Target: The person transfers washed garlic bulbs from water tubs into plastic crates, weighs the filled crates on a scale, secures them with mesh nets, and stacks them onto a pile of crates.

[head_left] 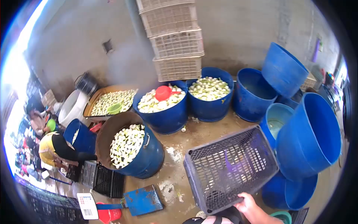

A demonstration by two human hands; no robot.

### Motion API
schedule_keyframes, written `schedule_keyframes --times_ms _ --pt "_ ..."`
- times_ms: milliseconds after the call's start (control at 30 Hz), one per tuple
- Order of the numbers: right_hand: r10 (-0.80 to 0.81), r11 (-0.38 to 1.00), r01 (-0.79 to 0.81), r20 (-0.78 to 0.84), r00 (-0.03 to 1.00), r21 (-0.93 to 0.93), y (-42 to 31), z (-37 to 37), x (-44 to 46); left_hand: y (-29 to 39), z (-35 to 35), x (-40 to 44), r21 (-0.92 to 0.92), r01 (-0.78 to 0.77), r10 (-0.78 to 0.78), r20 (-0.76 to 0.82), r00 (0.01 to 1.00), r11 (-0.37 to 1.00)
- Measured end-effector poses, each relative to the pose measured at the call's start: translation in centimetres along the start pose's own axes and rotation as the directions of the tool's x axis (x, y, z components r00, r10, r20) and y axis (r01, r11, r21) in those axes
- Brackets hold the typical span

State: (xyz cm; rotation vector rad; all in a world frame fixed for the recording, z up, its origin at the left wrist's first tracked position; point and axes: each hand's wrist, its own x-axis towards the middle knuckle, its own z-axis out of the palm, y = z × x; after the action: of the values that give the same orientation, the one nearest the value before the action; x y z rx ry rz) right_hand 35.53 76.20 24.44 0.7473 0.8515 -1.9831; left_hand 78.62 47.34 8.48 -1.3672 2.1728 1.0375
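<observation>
My right hand [246,203] reaches in from the lower right, its fingers closed over the near rim of a black plastic crate [235,164]. The crate is tilted, with its slotted bottom and inner walls facing me, and nothing lies in it. Wet floor shows through its slots. My left hand is not in view. Left of the crate stands a tall blue barrel [151,156] of small white-and-green vegetable pieces [127,145]. In front of that barrel is a scale with a blue platform [143,200] and a white display panel [87,206].
Blue tubs of vegetables [162,117] line the wall, one with a red scoop [163,93]. Stacked pale crates [178,46] rise behind them. Large blue tubs [309,134] crowd the right. A person in a yellow-and-black top [56,147] bends at the left near black crates [104,179].
</observation>
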Motion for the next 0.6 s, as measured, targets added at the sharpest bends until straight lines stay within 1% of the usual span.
schedule_keyframes --times_ms 33,67,100,133,167,200,233,267,300,333,367,400,467,500,533,567,600 --pt "0.016 0.998 -0.015 0.01 1.0 -0.057 -0.8 1.6 3.9 4.7 -4.6 0.2 0.262 -0.12 0.127 -0.01 0.992 0.958" --pt "0.008 0.995 -0.009 -0.015 1.0 -0.104 -1.2 2.7 8.1 8.9 -9.2 1.4 0.508 -0.222 0.251 0.012 0.968 0.832" --pt "0.003 0.988 -0.008 -0.037 0.999 -0.152 -1.5 4.0 12.7 10.7 -12.2 4.7 0.493 -0.252 0.332 -0.079 0.94 0.833" --pt "0.032 0.985 -0.035 -0.024 0.999 -0.171 -1.7 5.1 17.7 10.9 -14.3 8.7 0.484 -0.278 0.403 -0.175 0.898 0.83" --pt "0.086 0.976 -0.095 -0.057 0.995 -0.194 -1.8 6.3 23.0 9.9 -15.6 13.6 0.345 -0.326 0.446 -0.367 0.817 0.88" --pt "0.138 0.965 -0.155 -0.093 0.986 -0.212 -1.6 7.3 28.4 10.4 -17.1 18.7 -0.25 -0.192 0.061 -0.452 0.89 0.949" --pt "0.158 0.959 -0.172 -0.082 0.984 -0.225 -1.3 8.3 34.0 15.4 -22.2 21.2 -0.725 0.174 -0.374 -0.124 0.919 0.667" --pt "0.142 0.957 -0.162 -0.099 0.985 -0.242 -1.0 8.6 39.5 17.8 -24.0 25.6 -0.934 0.159 -0.646 -0.092 0.758 0.319" --pt "0.122 0.955 -0.15 -0.125 0.985 -0.255 -0.6 8.4 44.7 20.2 -25.8 28.7 -0.881 0.129 -0.573 -0.178 0.8 0.455" --pt "0.089 0.947 -0.14 -0.185 0.979 -0.288 -0.2 7.7 49.6 21.4 -26.2 33.3 -0.609 0.045 -0.395 -0.455 0.798 0.792" --pt "0.11 0.944 -0.169 -0.215 0.97 -0.284 -0.4 7.8 53.4 21.8 -26.4 37.8 -0.247 0.038 -0.183 -0.594 0.783 0.968" --pt "0.081 0.958 -0.143 -0.243 0.967 -0.248 -0.3 7.9 56.9 26.4 -27.6 40.1 -0.049 0.029 -0.053 -0.61 0.79 0.998" --pt "0.038 0.981 -0.095 -0.31 0.95 -0.172 -0.9 10.3 60.3 31.3 -28.4 46.2 -0.018 -0.062 0.043 -0.522 0.852 0.998" --pt "0.04 0.955 -0.147 -0.381 0.924 -0.258 -2.2 11.1 61.5 32.0 -27.7 49.1 -0.011 -0.063 0.047 -0.547 0.836 0.998" --pt "0.052 0.912 -0.224 -0.447 0.893 -0.342 -2.6 10.8 62.6 34.2 -27.8 51.2 -0.356 -0.153 -0.012 -0.42 0.907 0.922" --pt "0.062 0.915 -0.244 -0.483 0.873 -0.323 -2.3 8.1 65.0 33.8 -27.0 53.1 -0.234 -0.052 -0.078 -0.515 0.853 0.971" --pt "0.026 0.897 -0.221 -0.455 0.89 -0.382 -1.6 5.9 66.1 33.1 -26.5 54.3 -0.261 -0.004 -0.158 -0.599 0.785 0.965"
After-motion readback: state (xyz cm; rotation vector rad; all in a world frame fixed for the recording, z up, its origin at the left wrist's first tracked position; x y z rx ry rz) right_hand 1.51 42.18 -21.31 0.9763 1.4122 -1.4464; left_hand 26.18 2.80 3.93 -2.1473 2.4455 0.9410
